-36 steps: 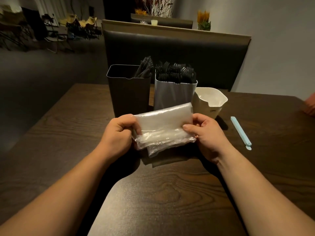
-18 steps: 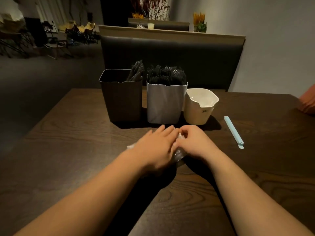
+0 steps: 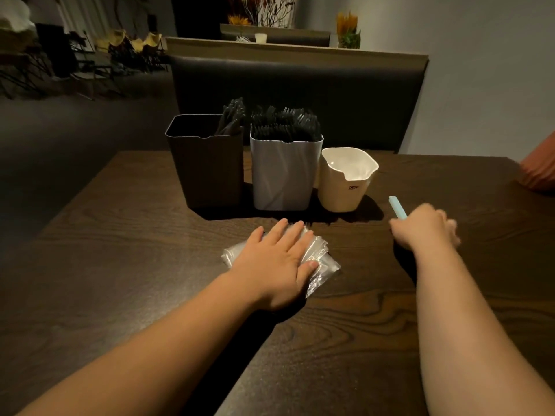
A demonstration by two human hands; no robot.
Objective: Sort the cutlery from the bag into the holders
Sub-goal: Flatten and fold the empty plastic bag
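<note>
Only 1 view, from the camera on my head: wide-angle, looking forward and down across the dark wooden worktop (image 3: 120, 235). My forearms run in from the bottom edge, close to the lens; my left hand (image 3: 274, 262) and right hand (image 3: 423, 226) sit mid-frame. The holders (image 3: 282, 172) stand beyond, a padded bench (image 3: 300, 94) behind them.

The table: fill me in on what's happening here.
A person is sorting cutlery. The left hand lies flat on a clear bag on the table, while the blurred right hand reaches a light blue tool. Behind stand three holders: a dark one, a white one packed with black cutlery, and an empty cream cup.
</note>
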